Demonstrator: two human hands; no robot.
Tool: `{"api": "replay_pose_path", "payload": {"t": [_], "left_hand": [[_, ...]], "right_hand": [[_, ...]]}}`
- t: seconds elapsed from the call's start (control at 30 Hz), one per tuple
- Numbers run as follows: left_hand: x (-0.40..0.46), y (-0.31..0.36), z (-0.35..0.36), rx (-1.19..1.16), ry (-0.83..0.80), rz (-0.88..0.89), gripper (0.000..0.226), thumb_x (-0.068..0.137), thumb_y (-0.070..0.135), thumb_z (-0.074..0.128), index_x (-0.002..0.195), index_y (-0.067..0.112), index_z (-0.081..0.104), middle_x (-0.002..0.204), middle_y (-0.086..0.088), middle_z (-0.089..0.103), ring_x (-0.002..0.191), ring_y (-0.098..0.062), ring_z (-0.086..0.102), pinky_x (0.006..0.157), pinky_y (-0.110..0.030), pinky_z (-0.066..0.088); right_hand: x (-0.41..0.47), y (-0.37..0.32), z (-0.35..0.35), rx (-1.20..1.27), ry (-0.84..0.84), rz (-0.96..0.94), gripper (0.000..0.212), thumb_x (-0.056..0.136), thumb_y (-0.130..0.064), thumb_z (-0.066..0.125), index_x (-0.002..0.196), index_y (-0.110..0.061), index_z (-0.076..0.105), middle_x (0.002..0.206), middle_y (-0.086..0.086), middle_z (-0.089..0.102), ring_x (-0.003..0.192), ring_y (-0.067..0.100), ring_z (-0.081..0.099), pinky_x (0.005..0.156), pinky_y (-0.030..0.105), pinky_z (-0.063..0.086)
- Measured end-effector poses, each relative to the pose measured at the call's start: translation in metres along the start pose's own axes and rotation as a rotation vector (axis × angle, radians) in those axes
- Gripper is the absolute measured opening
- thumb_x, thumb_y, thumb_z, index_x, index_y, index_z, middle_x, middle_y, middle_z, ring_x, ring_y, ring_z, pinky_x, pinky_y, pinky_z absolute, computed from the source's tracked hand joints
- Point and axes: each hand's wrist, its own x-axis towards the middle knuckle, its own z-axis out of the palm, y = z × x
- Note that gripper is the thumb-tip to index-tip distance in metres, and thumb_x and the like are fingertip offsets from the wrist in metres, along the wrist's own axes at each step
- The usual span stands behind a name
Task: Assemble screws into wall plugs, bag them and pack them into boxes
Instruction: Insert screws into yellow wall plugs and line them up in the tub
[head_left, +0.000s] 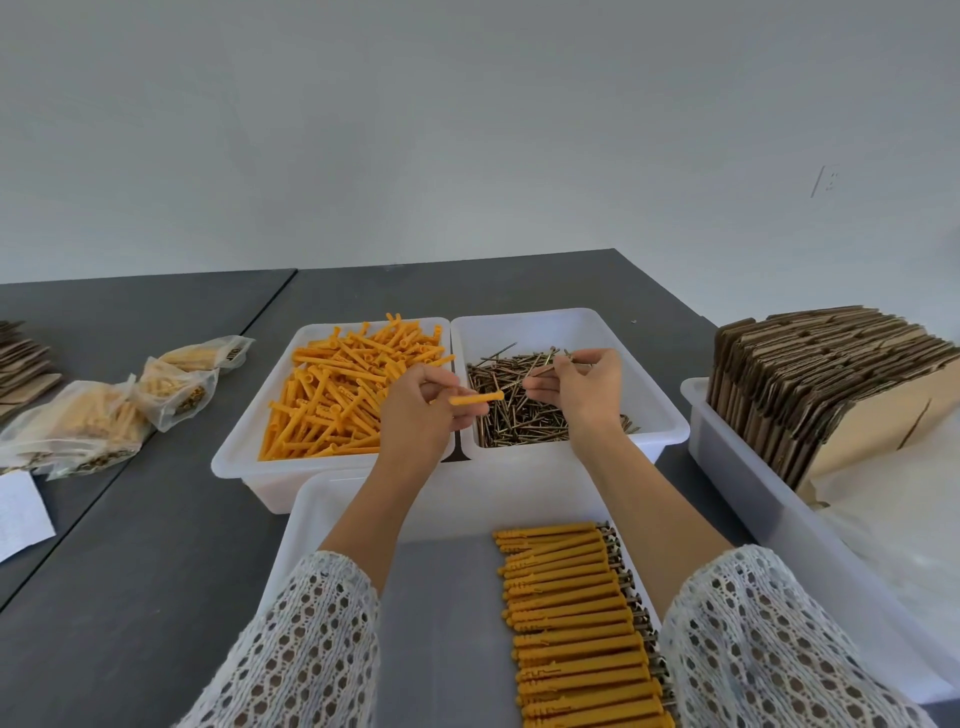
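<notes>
Hands raised over bins: left hand (415, 402) pinches plug (477, 398), right hand (582, 387) pinches screw (545, 370).

text: none legible | paper slip (21, 514) print too blurred | bags (78, 426) labels unreadable

light: bright, even | shadows: soft; edges: wide-angle bowing

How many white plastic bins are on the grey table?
4: the white plastic bin of orange wall plugs, the bin of screws beside it, the near bin of assembled plugs, and the bin of flat cardboard at right.
</notes>
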Motion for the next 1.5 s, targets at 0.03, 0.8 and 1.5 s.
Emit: {"api": "replay_pose_path", "payload": {"t": [0.03,0.8,1.5], "left_hand": [[-0.001,-0.002,0.003,0.076,-0.002,0.032,0.009,0.098,-0.003,0.050,0.097,0.003,0.057,0.083,-0.011,0.074,0.070,-0.016,0.074,0.063,-0.024,0.060],[0.031,0.013,0.084,1.402,-0.487,-0.091,0.048,0.098,0.056,0.043,0.124,0.020,0.060,0.128,-0.003,0.061,0.123,-0.026,0.053,0.110,-0.052,0.025],[0.024,0.007,0.042,0.762,-0.338,0.024,0.036,0.103,0.014,0.042,0.137,0.017,0.052,0.101,-0.009,0.071,0.094,-0.024,0.066,0.077,-0.029,0.049]], "right_hand": [[0.000,0.000,0.001,-0.018,-0.008,-0.002,0.011,0.102,-0.005,0.047,0.104,-0.013,0.040,0.068,0.013,0.072,0.062,0.028,0.073,0.058,0.032,0.060],[-0.001,-0.007,-0.004,0.110,0.326,-0.075,0.010,0.103,-0.006,0.043,0.106,-0.014,0.039,0.084,0.017,0.069,0.056,0.019,0.071,0.051,0.021,0.055],[0.001,-0.004,0.000,-0.015,0.234,-0.070,0.016,0.103,-0.005,0.042,0.096,-0.020,0.038,0.075,0.013,0.066,0.055,0.023,0.070,0.054,0.030,0.058]]}}
